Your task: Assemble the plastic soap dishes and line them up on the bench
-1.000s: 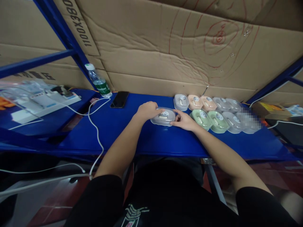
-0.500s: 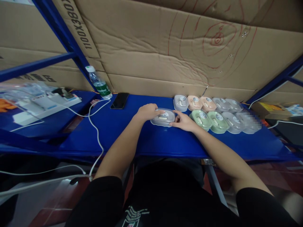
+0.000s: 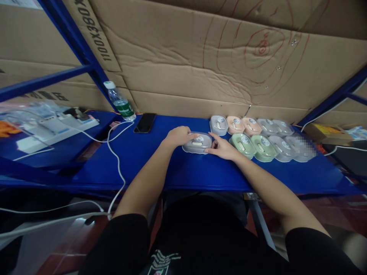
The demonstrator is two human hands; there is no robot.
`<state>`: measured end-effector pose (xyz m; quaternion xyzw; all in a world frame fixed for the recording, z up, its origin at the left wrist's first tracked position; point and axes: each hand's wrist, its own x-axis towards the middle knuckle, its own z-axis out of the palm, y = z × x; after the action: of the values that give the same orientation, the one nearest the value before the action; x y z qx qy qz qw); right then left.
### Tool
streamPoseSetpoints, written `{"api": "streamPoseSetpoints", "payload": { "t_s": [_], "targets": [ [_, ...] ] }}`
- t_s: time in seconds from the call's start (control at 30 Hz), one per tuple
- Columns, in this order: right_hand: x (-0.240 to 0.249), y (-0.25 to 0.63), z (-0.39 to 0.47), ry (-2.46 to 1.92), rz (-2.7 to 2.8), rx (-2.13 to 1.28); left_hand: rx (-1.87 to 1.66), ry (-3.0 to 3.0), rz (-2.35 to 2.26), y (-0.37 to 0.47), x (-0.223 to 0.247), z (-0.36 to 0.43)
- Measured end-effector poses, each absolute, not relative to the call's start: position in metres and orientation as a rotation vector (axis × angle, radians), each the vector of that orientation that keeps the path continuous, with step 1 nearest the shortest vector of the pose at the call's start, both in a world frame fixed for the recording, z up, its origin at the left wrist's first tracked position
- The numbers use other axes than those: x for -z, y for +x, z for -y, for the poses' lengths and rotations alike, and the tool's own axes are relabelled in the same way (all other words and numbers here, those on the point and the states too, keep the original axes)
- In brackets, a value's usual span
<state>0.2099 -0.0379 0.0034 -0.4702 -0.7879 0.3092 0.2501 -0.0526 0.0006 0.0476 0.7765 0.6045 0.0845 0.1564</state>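
Observation:
A grey plastic lidded box [image 3: 197,146] with a pale latch and a round sticker rests on the blue table in front of me. My left hand [image 3: 180,136] grips its left end, the thumb lying over the lid. At the opposite end, my right hand [image 3: 222,147] holds the box between thumb and fingers. Close to the right hand stand similar boxes in two rows: a green box [image 3: 243,145], another green box [image 3: 264,148] and grey ones in front, a grey box [image 3: 218,125], peach boxes [image 3: 235,125] and more grey ones behind.
A water bottle [image 3: 122,104] and a black phone [image 3: 145,123] are at the table's back left. A white cable [image 3: 117,156] runs over the left side to a power strip [image 3: 57,131]. Cardboard [image 3: 172,57] walls the back; a small carton [image 3: 327,134] sits far right.
Both hands stay on the grey box, which has hardly moved. The right index finger has lifted slightly at the box's edge.

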Motion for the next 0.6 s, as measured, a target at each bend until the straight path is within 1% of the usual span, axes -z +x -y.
{"api": "streamPoseSetpoints", "payload": {
  "t_s": [0.33, 0.47, 0.6],
  "targets": [
    [-0.007, 0.210, 0.040, -1.215, 2.191, -0.741, -0.206, 2.246, -1.827, -0.052, -0.056, 0.007],
    [-0.006, 0.208, 0.041, -1.271, 2.067, -0.505, -0.200, 2.224, -1.818, -0.054, -0.060, 0.008],
    [-0.011, 0.204, 0.051, -1.224, 1.889, -0.293, -0.182, 2.206, -1.645, -0.049, -0.062, 0.010]
  ]
}}
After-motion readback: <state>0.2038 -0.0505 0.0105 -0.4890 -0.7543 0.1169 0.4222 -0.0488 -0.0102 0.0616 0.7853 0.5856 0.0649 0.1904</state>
